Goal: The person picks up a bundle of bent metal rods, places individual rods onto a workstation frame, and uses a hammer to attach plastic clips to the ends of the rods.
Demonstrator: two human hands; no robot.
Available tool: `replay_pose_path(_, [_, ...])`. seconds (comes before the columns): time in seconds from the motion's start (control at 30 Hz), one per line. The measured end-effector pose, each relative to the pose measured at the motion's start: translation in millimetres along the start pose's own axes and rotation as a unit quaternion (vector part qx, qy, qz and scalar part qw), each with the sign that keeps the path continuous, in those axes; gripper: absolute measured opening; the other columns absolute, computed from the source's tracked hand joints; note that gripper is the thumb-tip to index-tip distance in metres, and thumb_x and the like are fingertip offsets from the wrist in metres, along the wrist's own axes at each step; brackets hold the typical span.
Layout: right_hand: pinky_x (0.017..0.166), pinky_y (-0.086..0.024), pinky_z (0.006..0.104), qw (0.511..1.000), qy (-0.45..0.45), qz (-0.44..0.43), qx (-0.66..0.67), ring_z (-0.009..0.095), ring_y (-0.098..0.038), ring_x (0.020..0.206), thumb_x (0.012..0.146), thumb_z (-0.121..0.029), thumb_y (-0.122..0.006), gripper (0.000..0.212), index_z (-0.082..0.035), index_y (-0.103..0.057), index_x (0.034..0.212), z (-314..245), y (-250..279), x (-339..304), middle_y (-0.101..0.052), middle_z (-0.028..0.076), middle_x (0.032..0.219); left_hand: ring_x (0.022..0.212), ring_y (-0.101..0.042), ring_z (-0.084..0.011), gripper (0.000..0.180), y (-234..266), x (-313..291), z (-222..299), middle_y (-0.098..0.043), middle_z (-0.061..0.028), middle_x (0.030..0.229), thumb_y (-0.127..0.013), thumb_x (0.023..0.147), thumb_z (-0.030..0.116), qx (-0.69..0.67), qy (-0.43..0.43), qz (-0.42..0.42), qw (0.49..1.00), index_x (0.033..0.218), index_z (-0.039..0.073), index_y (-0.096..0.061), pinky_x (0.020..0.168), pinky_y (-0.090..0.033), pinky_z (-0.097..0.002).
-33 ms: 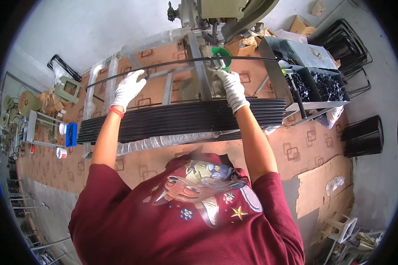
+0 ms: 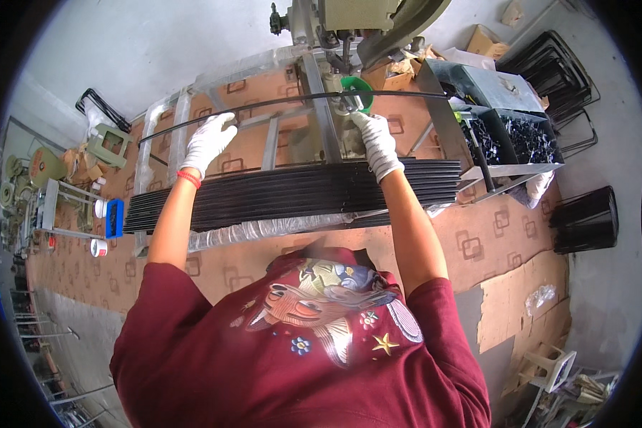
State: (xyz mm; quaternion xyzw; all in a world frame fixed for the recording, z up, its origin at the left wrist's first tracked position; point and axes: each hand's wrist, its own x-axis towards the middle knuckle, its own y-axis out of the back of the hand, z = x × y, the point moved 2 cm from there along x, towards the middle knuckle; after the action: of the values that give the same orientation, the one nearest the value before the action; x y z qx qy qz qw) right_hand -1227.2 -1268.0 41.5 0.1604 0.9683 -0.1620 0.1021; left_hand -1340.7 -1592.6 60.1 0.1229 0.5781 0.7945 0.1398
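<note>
A long, thin black rod (image 2: 278, 103) lies crosswise under the press machine (image 2: 357, 16), bowed by the lens. My left hand (image 2: 210, 145), in a white knit glove, has its fingers curled at the rod left of the press; the thumb sits a little apart from them. My right hand (image 2: 376, 143), gloved alike, is closed, its fingertips at the metal fixture below the press head, just under the rod. What those fingertips pinch is too small to make out. Below both hands, a wide stack of black rods (image 2: 285, 192) rests across the metal frame (image 2: 328, 132).
A green bucket (image 2: 357, 91) stands behind the fixture. Right of it, metal bins (image 2: 503, 114) hold many small dark parts. A plastic-wrapped bar (image 2: 264, 232) runs along the frame's near side. Left are a blue bin (image 2: 115, 232) and a green stool (image 2: 109, 145); bent black frames (image 2: 585, 220) lean at right.
</note>
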Motion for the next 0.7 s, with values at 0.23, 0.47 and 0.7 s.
replay_pose_path(0.23, [0.044,-0.035,0.0248,0.997,0.019,-0.036,-0.066,0.01,-0.044,0.042,0.079,-0.024,-0.064,0.022,-0.003,-0.065,0.071,-22,25,29,-0.052,0.0,0.053,0.12,-0.047,-0.0283,0.047,-16,23,4,-0.05,-0.0137,0.13,-0.055,0.085,0.034,-0.025,0.014,0.005,1.0,0.125,0.011,-0.052,0.101,-0.037,-0.0369])
replay_pose_path(0.47, [0.034,-0.027,0.0245,0.999,-0.043,0.029,-0.002,0.01,-0.035,0.035,0.089,-0.031,-0.056,0.033,-0.002,-0.062,0.075,-13,46,71,-0.042,-0.003,0.047,0.112,-0.054,-0.0259,0.04,-21,35,9,-0.058,-0.0095,0.121,-0.055,0.084,0.033,-0.004,0.019,0.003,1.0,0.118,0.012,-0.058,0.096,-0.041,-0.0356])
replay_pose_path(0.7, [0.08,-0.055,0.0447,0.92,-0.017,-0.024,0.392,0.033,-0.061,0.087,0.093,-0.031,-0.051,0.035,0.002,-0.052,0.105,26,49,142,-0.06,0.017,0.09,0.106,-0.058,-0.0275,0.035,-29,63,-11,-0.063,-0.0115,0.112,-0.051,0.081,0.027,-0.003,0.004,0.04,0.999,0.107,0.01,-0.064,0.093,-0.044,-0.0374])
